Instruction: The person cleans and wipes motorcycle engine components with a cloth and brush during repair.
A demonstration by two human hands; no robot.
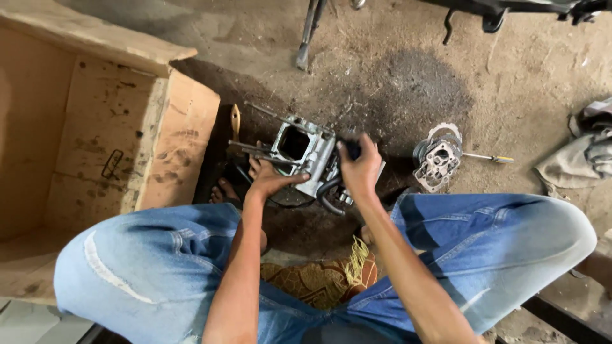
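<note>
My left hand (271, 181) braces the grey cast-metal engine block (306, 153) on the dirt floor (408, 83) between my knees; my right hand (360, 167) clenches a dark tool handle (350, 150) atop it; mid-fastening, I judge; steady pressure needed next.

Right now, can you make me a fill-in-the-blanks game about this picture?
1. Both hands touch a metal ___ block on the dirt floor.
2. The open cardboard box sits on the person's ___ side.
3. The right hand grips a ___ handle.
4. The person's jeans are ___.

Missing words: engine; left; black; blue
</note>
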